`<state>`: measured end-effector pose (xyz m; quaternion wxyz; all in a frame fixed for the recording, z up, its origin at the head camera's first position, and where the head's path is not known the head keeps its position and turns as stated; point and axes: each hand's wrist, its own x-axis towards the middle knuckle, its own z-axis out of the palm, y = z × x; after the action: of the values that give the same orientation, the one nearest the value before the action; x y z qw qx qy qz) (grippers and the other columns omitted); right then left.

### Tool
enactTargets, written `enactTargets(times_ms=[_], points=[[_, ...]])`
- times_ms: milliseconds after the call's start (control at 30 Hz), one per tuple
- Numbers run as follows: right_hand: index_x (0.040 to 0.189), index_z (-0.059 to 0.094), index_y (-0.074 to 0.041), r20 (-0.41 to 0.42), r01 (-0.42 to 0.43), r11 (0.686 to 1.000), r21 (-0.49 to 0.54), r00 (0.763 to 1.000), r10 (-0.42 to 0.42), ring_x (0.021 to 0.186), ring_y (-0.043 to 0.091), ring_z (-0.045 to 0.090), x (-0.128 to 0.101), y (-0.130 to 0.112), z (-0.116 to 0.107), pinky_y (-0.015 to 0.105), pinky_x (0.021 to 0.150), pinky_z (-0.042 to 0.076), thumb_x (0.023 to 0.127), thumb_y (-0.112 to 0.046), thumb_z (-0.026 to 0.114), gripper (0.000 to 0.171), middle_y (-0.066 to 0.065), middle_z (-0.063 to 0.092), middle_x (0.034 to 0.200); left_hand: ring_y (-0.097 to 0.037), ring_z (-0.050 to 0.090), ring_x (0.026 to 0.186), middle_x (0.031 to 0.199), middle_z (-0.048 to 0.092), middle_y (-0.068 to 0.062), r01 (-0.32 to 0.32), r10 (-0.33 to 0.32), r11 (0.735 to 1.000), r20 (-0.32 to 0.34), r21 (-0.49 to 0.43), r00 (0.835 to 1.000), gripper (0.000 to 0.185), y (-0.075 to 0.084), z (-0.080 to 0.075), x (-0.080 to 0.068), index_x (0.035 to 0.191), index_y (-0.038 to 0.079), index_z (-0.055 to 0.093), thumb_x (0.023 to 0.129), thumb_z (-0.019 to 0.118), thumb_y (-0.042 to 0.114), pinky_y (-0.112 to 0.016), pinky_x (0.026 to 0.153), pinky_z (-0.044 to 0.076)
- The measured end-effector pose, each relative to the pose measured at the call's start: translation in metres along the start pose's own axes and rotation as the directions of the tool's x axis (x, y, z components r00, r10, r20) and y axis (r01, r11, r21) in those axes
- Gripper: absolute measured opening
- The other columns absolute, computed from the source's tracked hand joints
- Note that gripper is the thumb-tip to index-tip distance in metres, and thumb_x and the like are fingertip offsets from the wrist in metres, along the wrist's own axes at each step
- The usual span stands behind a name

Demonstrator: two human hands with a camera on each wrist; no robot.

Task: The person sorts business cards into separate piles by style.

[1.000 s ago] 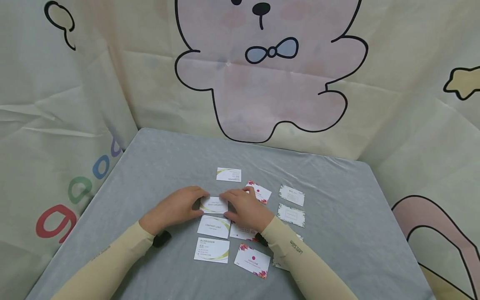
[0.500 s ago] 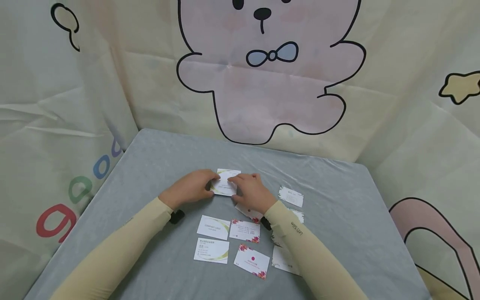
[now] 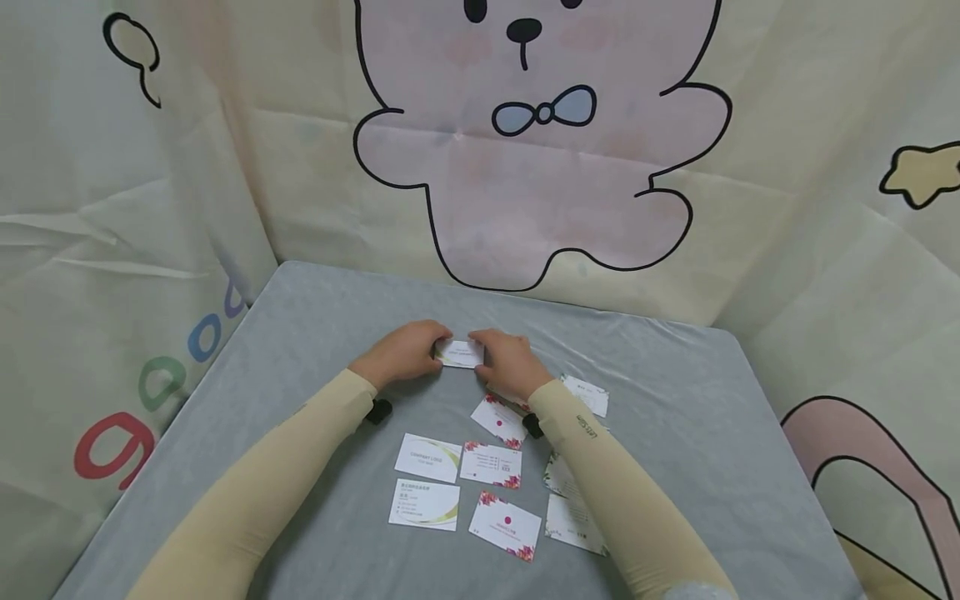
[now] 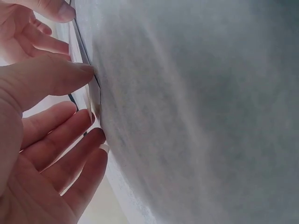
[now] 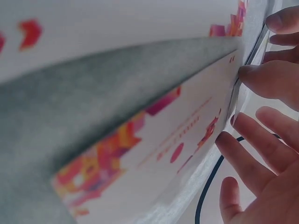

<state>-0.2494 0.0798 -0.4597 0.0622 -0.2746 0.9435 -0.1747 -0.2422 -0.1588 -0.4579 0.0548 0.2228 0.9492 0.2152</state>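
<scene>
A white business card point(image 3: 460, 354) with a yellow-green curve lies at the far end of the group of cards. My left hand point(image 3: 408, 352) pinches its left end between thumb and fingers, and my right hand point(image 3: 512, 365) holds its right end likewise. From the left wrist, the card edges point(image 4: 95, 100) show between my thumb and fingers, close over the cloth. In the right wrist view, a floral card point(image 5: 154, 158) lies beside my right hand, whose thumb is at the held card's edge. The card that lay at this spot is hidden beneath the held one.
Nearer to me lie two yellow-green cards, a logo card point(image 3: 428, 457) and a text card point(image 3: 424, 504). Several red-flowered cards point(image 3: 505, 525) lie right of them. Leaf-bordered cards point(image 3: 587, 395) are partly under my right sleeve. Grey cloth point(image 3: 337, 517) covers the table, with a printed curtain point(image 3: 300, 167) behind.
Both hands have carried the card away from me, from just beyond the logo card to on top of the farthest card. A red-flowered card has come out from under my right hand.
</scene>
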Motion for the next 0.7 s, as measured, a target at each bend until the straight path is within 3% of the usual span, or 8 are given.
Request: enactTargets(times_ms=[333, 700], points=[[0.157, 0.056, -0.015, 0.023, -0.017, 1.000, -0.015, 1.000, 0.018, 0.149, 0.028, 0.055, 0.0034, 0.0017, -0.0008, 0.059, 0.112, 0.039, 0.101, -0.023, 0.076, 0.059, 0.008, 0.062, 0.156, -0.029, 0.065, 0.134, 0.144, 0.069, -0.014, 0.019, -0.019, 1.000, 0.035, 0.006, 0.999, 0.052, 0.0020, -0.0039, 0.0042, 0.145, 0.002, 0.065, 0.096, 0.077, 0.014, -0.046, 0.116, 0.051], [0.156, 0.058, -0.018, 0.040, -0.020, 0.998, -0.061, 0.999, 0.022, 0.145, 0.028, 0.058, 0.0102, 0.0053, 0.0007, 0.060, 0.105, 0.042, 0.100, -0.028, 0.078, 0.061, 0.007, 0.063, 0.154, -0.030, 0.063, 0.136, 0.145, 0.067, -0.014, 0.024, -0.025, 1.000, 0.038, 0.007, 0.999, 0.054, -0.0001, -0.0022, 0.0066, 0.146, 0.004, 0.065, 0.095, 0.077, 0.015, -0.046, 0.118, 0.050]])
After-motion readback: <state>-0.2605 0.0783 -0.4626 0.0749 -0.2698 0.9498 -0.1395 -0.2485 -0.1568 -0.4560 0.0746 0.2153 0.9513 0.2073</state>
